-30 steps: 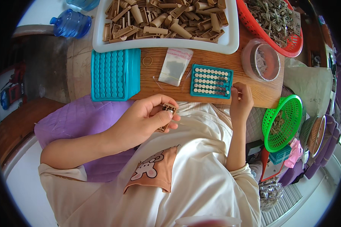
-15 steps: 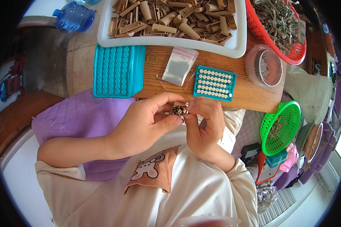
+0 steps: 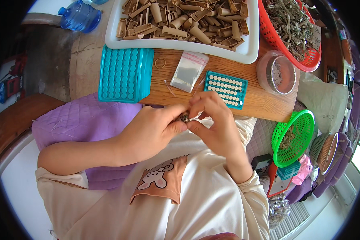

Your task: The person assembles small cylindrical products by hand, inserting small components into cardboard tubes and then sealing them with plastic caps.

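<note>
In front of my chest, my left hand (image 3: 148, 130) closes its thumb and fingers on a small brown piece with dark, speckled bits (image 3: 184, 117). Most of it is covered by fingers, so its exact kind does not show. My right hand (image 3: 216, 122) meets it from the other side, thumb and bent fingers pinched at the same piece. Just beyond the right hand, a teal tray (image 3: 241, 105) of small white round pieces lies on the wooden table (image 3: 268, 106), its near left corner partly hidden by the fingers.
A white bin (image 3: 250, 54) of brown half-tube pieces stands at the back. Left of centre are stacked teal trays (image 3: 122, 76), beside clear plastic bags (image 3: 188, 72). To the right are a clear round tub (image 3: 266, 76), a red basket (image 3: 314, 64) of dried plant material and a green basket (image 3: 278, 140).
My right hand has shifted up and left over the small brown piece, its fingers covering more of it. The left hand keeps its grip almost in place.
</note>
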Action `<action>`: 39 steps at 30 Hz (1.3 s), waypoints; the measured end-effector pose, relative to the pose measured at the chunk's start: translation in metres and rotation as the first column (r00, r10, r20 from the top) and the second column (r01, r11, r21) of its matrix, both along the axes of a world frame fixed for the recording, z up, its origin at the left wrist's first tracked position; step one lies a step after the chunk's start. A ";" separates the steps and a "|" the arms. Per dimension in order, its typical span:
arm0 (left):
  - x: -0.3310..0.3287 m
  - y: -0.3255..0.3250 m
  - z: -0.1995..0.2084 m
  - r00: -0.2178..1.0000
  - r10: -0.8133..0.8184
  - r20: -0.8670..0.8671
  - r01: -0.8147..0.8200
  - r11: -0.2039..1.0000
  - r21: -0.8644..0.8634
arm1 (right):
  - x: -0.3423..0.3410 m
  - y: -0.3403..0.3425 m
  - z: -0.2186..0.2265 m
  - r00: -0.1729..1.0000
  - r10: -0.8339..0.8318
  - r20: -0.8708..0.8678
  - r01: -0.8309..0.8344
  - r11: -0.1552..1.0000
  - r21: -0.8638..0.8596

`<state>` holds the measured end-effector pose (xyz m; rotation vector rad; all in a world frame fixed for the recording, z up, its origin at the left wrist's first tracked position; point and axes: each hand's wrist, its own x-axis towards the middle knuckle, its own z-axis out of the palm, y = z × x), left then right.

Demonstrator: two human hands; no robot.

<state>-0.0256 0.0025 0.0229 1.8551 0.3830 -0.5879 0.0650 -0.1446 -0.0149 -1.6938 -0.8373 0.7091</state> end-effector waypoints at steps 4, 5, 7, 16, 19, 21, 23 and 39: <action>-0.003 -0.001 -0.003 0.994 -0.047 0.103 0.050 0.998 -0.025 | 0.030 0.011 0.007 0.961 0.263 -0.084 -0.273 0.948 -0.164; -0.001 0.000 0.001 0.998 -0.024 0.052 0.030 0.992 -0.120 | 0.037 0.015 0.007 0.926 0.372 -0.066 -0.377 0.918 -0.122; 0.000 -0.001 0.002 1.000 -0.006 0.002 0.006 0.977 -0.214 | 0.059 0.022 0.004 0.845 0.534 -0.029 -0.535 0.845 -0.020; 0.001 0.002 0.000 0.947 0.177 -0.266 -0.307 0.738 -0.601 | 0.151 0.102 -0.043 0.278 -0.190 0.941 -0.178 0.953 0.245; -0.002 0.003 -0.001 0.952 0.199 -0.235 -0.302 0.742 -0.599 | 0.135 0.116 -0.020 0.345 0.280 0.896 0.106 0.937 -0.334; -0.001 0.003 -0.001 0.954 0.201 -0.223 -0.297 0.740 -0.604 | 0.139 0.117 -0.026 0.292 0.291 0.911 0.130 0.932 -0.340; -0.001 0.003 -0.001 0.951 0.232 -0.204 -0.309 0.727 -0.613 | 0.143 0.113 -0.031 0.216 -0.044 0.975 0.059 0.998 0.032; 0.005 0.013 0.002 0.839 0.539 0.069 -0.408 0.709 -0.575 | 0.031 0.014 -0.009 0.914 -0.145 -0.378 0.246 0.940 0.235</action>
